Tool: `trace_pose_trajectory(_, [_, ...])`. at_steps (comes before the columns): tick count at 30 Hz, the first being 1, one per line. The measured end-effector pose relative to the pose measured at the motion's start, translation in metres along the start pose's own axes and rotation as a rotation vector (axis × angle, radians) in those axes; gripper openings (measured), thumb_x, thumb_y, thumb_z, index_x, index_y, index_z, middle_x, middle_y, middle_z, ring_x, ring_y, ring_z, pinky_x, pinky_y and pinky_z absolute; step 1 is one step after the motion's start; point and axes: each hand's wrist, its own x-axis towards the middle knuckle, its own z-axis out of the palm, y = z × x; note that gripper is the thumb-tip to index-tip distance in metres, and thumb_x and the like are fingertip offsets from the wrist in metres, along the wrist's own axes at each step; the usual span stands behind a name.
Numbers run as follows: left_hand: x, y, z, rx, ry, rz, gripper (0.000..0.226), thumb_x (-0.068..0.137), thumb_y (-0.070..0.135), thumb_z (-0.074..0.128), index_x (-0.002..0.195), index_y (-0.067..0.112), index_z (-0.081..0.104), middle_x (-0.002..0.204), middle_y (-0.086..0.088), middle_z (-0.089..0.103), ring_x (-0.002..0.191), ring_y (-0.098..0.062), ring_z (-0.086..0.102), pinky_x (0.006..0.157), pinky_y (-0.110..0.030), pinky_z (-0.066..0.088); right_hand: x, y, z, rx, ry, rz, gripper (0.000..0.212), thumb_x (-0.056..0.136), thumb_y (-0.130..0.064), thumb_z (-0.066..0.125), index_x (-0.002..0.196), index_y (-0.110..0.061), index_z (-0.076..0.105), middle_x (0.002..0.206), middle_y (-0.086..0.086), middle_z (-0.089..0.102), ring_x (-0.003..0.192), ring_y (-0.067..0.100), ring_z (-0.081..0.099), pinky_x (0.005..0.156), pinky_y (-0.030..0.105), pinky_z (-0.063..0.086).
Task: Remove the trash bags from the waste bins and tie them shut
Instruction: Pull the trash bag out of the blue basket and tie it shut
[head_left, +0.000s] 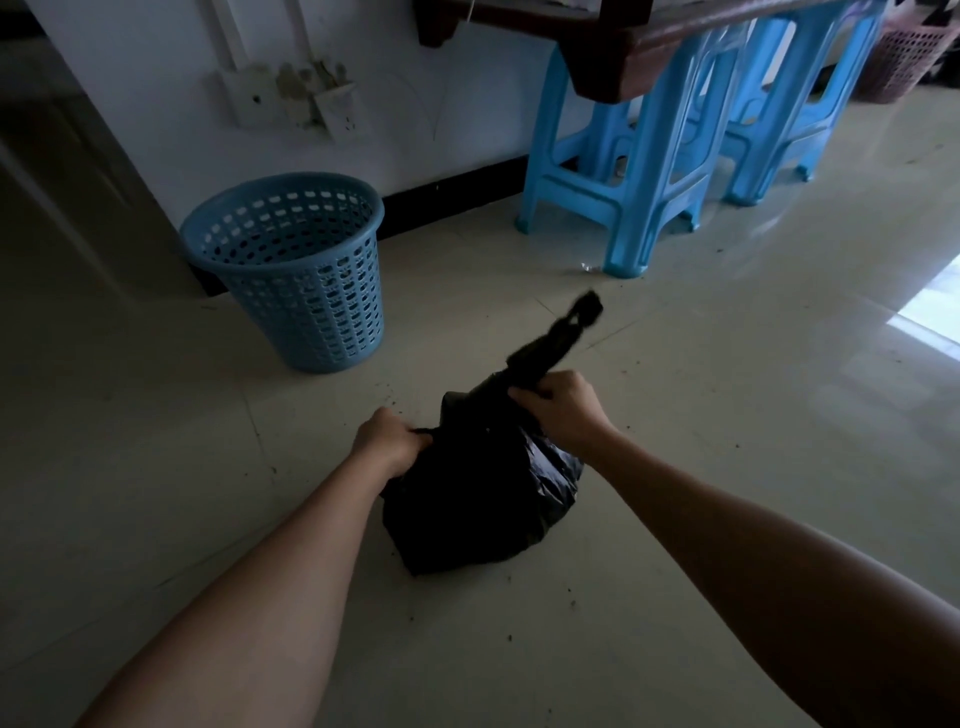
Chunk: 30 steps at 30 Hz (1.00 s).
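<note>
A full black trash bag (467, 509) sits on the tiled floor in front of me. My left hand (387, 441) pinches a strip of the bag's top at its left side. My right hand (563, 402) grips the bag's neck on the right, and a twisted black tail (566, 330) sticks up and away past my fingers. A blue perforated waste bin (296, 270) stands upright to the left, near the wall, with no bag inside it. A pink basket-like bin (906, 62) is at the far upper right.
Two light blue plastic stools (649, 171) stand under a dark wooden table (623, 47) at the back right. A white wall with sockets (291, 98) runs behind the blue bin. Small dark crumbs lie scattered on the floor around the bag.
</note>
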Motion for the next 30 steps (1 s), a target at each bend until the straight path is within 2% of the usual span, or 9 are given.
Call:
trace_pose_trajectory(5, [0.004, 0.003, -0.006, -0.124, -0.091, 0.007, 0.03, 0.083, 0.026, 0.067, 0.086, -0.004, 0.072, 0.076, -0.018, 0.065, 0.068, -0.022, 0.06, 0.064, -0.03, 0.042, 0.001, -0.038, 0.002, 0.682, 0.083, 0.116, 0.027, 0.092, -0.018, 0.058, 0.085, 0.007, 0.067, 0.073, 0.014, 0.064, 0.066, 0.024, 0.06, 0.059, 0.033, 0.047])
trace_pose_trajectory(8, [0.004, 0.007, -0.012, -0.11, -0.12, 0.033, 0.03, 0.088, 0.027, 0.064, 0.095, -0.001, 0.072, 0.088, -0.019, 0.07, 0.081, -0.028, 0.067, 0.077, -0.037, 0.052, -0.005, -0.048, 0.002, 0.915, 0.044, 0.204, 0.028, 0.096, -0.017, 0.05, 0.093, 0.005, 0.067, 0.091, 0.018, 0.073, 0.076, 0.026, 0.067, 0.055, 0.029, 0.047])
trace_pose_trajectory(11, [-0.004, 0.016, -0.016, -0.146, -0.161, 0.057, 0.027, 0.089, 0.024, 0.063, 0.105, 0.004, 0.071, 0.099, -0.018, 0.071, 0.092, -0.031, 0.068, 0.091, -0.043, 0.054, -0.005, -0.054, -0.006, 0.984, 0.016, 0.209, 0.025, 0.1, -0.018, 0.043, 0.089, -0.006, 0.062, 0.078, 0.009, 0.074, 0.066, 0.021, 0.064, 0.047, 0.026, 0.041])
trace_pose_trajectory(14, [-0.011, 0.026, -0.022, -0.237, -0.216, 0.111, 0.019, 0.089, 0.009, 0.061, 0.106, 0.002, 0.068, 0.095, -0.017, 0.069, 0.079, -0.024, 0.068, 0.073, -0.031, 0.056, 0.006, -0.052, -0.015, 0.72, 0.078, 0.067, 0.029, 0.1, -0.019, 0.043, 0.077, -0.011, 0.059, 0.058, 0.0, 0.06, 0.051, 0.015, 0.051, 0.049, 0.027, 0.036])
trace_pose_trajectory(18, [-0.019, 0.039, -0.044, -0.404, -0.262, 0.149, 0.009, 0.088, 0.002, 0.061, 0.092, 0.008, 0.066, 0.076, -0.012, 0.065, 0.044, -0.011, 0.063, 0.042, -0.019, 0.049, 0.017, -0.038, -0.025, -0.049, 0.125, -0.152, 0.022, 0.097, -0.023, 0.045, 0.08, -0.012, 0.054, 0.063, 0.0, 0.053, 0.059, 0.022, 0.05, 0.053, 0.031, 0.035])
trace_pose_trajectory(22, [-0.018, 0.051, -0.059, -0.678, -0.206, 0.14, 0.013, 0.086, 0.003, 0.063, 0.079, 0.014, 0.062, 0.065, -0.006, 0.061, 0.039, -0.011, 0.057, 0.041, -0.018, 0.046, 0.012, -0.025, -0.019, -0.602, -0.027, -0.163, 0.024, 0.094, -0.028, 0.043, 0.098, -0.015, 0.063, 0.091, 0.01, 0.065, 0.08, 0.031, 0.06, 0.063, 0.032, 0.037])
trace_pose_trajectory(25, [-0.023, 0.064, -0.062, -0.741, -0.194, 0.23, 0.012, 0.084, 0.002, 0.064, 0.08, 0.013, 0.065, 0.07, -0.005, 0.065, 0.049, -0.012, 0.06, 0.045, -0.021, 0.045, 0.008, -0.024, -0.01, -0.664, -0.242, -0.164, 0.032, 0.095, -0.033, 0.039, 0.101, -0.014, 0.064, 0.101, 0.013, 0.067, 0.087, 0.031, 0.062, 0.065, 0.032, 0.038])
trace_pose_trajectory(28, [-0.028, 0.078, -0.065, -0.663, -0.192, 0.334, 0.011, 0.084, 0.007, 0.066, 0.084, 0.017, 0.07, 0.08, -0.003, 0.07, 0.069, -0.014, 0.064, 0.057, -0.025, 0.042, 0.002, -0.031, -0.005, -0.678, -0.395, -0.184, 0.049, 0.09, -0.062, 0.042, 0.112, -0.023, 0.062, 0.095, 0.005, 0.063, 0.091, 0.028, 0.061, 0.068, 0.032, 0.041])
trace_pose_trajectory(30, [-0.032, 0.085, -0.066, -0.631, -0.264, 0.382, 0.011, 0.085, 0.009, 0.065, 0.088, 0.017, 0.072, 0.084, -0.002, 0.072, 0.076, -0.013, 0.065, 0.059, -0.026, 0.041, -0.004, -0.033, 0.0, -0.797, -0.351, -0.21, 0.07, 0.075, -0.085, 0.041, 0.109, -0.028, 0.064, 0.084, 0.0, 0.063, 0.08, 0.021, 0.061, 0.061, 0.028, 0.04])
